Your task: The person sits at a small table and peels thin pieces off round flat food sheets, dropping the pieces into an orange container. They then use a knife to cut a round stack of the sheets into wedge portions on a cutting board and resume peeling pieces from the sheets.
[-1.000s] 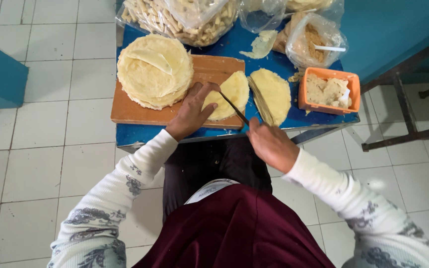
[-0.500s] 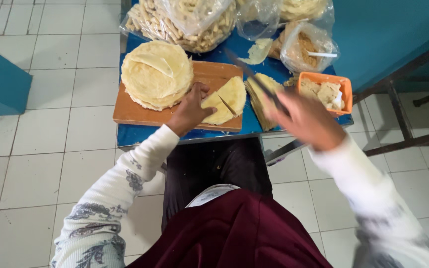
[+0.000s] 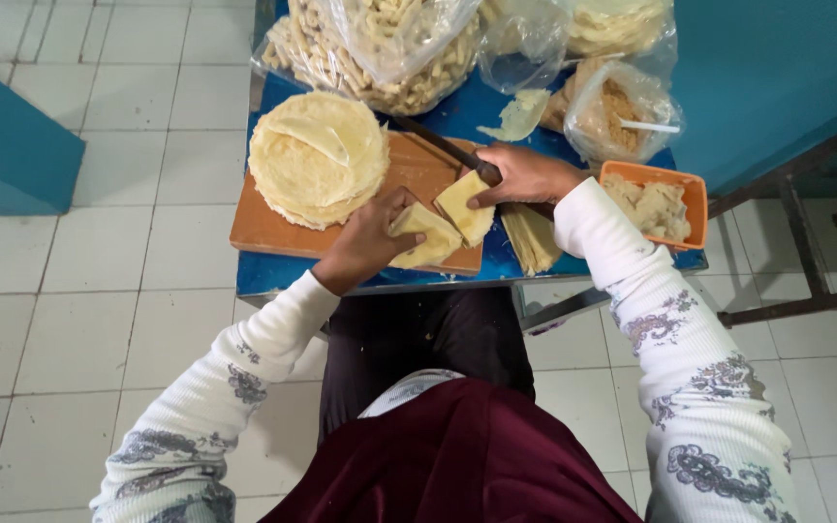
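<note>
While left hand (image 3: 365,242) presses cut wrapper pieces (image 3: 443,228) on the wooden board (image 3: 263,228), right hand (image 3: 525,174) grips a knife (image 3: 438,145). Blue table (image 3: 457,111), white tiled floor (image 3: 99,291).

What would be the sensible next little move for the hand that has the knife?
Probably to lift the cut wedge off the wooden board and lay it on the stack of cut pieces beside it. The right hand holds the knife and pinches that wedge, while the left hand presses down the folded piece on the board.
</note>
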Action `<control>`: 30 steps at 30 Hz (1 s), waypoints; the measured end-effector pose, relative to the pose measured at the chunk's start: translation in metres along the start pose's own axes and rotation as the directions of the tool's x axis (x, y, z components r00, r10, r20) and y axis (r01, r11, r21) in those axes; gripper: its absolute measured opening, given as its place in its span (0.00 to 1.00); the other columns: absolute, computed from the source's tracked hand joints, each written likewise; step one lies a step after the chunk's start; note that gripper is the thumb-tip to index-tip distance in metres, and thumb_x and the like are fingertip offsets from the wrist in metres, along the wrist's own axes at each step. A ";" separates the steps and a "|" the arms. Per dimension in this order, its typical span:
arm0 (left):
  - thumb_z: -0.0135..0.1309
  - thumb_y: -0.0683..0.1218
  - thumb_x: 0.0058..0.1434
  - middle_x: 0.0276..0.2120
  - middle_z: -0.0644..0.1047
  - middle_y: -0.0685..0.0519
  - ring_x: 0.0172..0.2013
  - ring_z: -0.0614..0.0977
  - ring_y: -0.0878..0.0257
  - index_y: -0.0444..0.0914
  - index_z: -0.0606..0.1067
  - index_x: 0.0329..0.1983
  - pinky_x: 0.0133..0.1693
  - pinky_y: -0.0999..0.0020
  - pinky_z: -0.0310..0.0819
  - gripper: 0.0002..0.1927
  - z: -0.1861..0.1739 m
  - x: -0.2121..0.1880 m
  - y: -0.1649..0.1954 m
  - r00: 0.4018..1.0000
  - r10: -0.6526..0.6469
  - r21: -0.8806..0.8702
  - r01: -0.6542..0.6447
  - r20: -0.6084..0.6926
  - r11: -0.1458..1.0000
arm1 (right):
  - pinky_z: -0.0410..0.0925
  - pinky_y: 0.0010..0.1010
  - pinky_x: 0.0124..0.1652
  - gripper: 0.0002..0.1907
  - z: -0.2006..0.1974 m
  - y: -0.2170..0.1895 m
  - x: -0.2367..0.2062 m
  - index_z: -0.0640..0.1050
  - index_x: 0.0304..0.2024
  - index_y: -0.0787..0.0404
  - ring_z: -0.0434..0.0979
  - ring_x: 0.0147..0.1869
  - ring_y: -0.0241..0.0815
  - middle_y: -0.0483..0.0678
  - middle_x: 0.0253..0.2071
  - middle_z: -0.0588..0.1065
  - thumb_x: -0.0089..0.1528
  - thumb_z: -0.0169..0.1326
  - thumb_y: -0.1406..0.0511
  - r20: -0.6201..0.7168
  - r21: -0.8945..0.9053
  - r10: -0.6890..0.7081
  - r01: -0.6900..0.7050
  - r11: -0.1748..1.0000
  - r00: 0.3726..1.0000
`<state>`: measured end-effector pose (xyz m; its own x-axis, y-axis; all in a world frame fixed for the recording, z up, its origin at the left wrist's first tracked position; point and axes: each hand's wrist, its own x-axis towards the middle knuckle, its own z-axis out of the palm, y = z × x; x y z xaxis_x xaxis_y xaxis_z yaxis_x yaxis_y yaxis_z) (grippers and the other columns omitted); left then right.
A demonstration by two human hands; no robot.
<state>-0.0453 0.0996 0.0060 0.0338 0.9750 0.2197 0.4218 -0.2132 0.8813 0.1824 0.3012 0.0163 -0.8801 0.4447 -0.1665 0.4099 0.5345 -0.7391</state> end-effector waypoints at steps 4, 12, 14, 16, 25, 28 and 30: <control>0.65 0.44 0.57 0.35 0.78 0.50 0.36 0.78 0.64 0.33 0.72 0.47 0.41 0.67 0.73 0.18 0.001 -0.006 0.001 0.996 -0.068 -0.069 0.064 -0.055 0.996 | 0.68 0.29 0.43 0.25 0.007 -0.011 -0.016 0.76 0.50 0.61 0.74 0.43 0.37 0.43 0.38 0.76 0.54 0.69 0.60 -0.099 0.051 0.044 -0.039 0.998 0.994; 0.63 0.45 0.65 0.39 0.75 0.44 0.39 0.74 0.65 0.28 0.73 0.50 0.40 0.68 0.73 0.18 0.016 -0.002 -0.018 0.937 -0.302 -0.249 0.254 -0.176 0.935 | 0.63 0.24 0.33 0.23 -0.001 -0.071 -0.078 0.74 0.53 0.59 0.70 0.35 0.31 0.40 0.35 0.74 0.58 0.67 0.64 -0.228 0.524 0.241 -0.090 0.847 0.944; 0.58 0.44 0.67 0.46 0.78 0.47 0.45 0.78 0.66 0.29 0.70 0.53 0.44 0.70 0.75 0.17 0.025 0.006 -0.020 0.946 -0.307 -0.539 0.207 -0.100 0.816 | 0.64 0.20 0.33 0.24 0.008 -0.083 -0.081 0.75 0.54 0.56 0.72 0.36 0.28 0.37 0.35 0.75 0.56 0.66 0.64 -0.270 0.681 0.250 0.001 0.732 0.930; 0.53 0.43 0.69 0.50 0.79 0.48 0.49 0.81 0.65 0.28 0.69 0.57 0.48 0.70 0.76 0.17 0.038 0.013 -0.021 0.958 -0.285 -0.710 0.174 -0.038 0.682 | 0.64 0.21 0.32 0.23 0.028 -0.090 -0.069 0.74 0.54 0.56 0.72 0.35 0.29 0.37 0.35 0.75 0.57 0.65 0.63 -0.256 0.715 0.244 0.013 0.699 0.935; 0.42 0.40 0.71 0.58 0.75 0.46 0.57 0.78 0.60 0.30 0.64 0.66 0.56 0.66 0.74 0.21 0.043 0.010 -0.008 0.972 -0.228 -0.826 0.169 0.050 0.538 | 0.67 0.22 0.39 0.24 0.059 -0.087 -0.063 0.72 0.59 0.57 0.71 0.44 0.29 0.41 0.46 0.73 0.62 0.65 0.64 -0.408 0.549 0.141 0.119 0.827 0.902; 0.40 0.41 0.73 0.61 0.73 0.44 0.60 0.76 0.58 0.31 0.64 0.68 0.59 0.65 0.72 0.21 0.037 0.014 0.008 0.983 -0.174 -0.856 0.135 0.053 0.500 | 0.65 0.23 0.34 0.28 0.050 -0.088 -0.062 0.72 0.63 0.55 0.71 0.41 0.30 0.42 0.46 0.74 0.60 0.63 0.65 -0.272 0.703 0.233 0.027 0.711 0.934; 0.37 0.45 0.76 0.60 0.71 0.44 0.58 0.75 0.57 0.34 0.65 0.68 0.56 0.62 0.72 0.20 0.029 0.016 0.019 0.964 -0.252 -0.859 0.198 0.084 0.473 | 0.68 0.23 0.39 0.30 0.042 -0.084 -0.059 0.72 0.63 0.56 0.75 0.44 0.31 0.43 0.48 0.76 0.58 0.63 0.67 -0.256 0.786 0.231 0.062 0.615 0.939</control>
<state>-0.0099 0.1134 0.0142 0.0023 0.9990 -0.0449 -0.5720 0.0382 0.8193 0.1898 0.2005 0.0608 -0.6699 0.7250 -0.1604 0.0092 -0.2080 -0.9781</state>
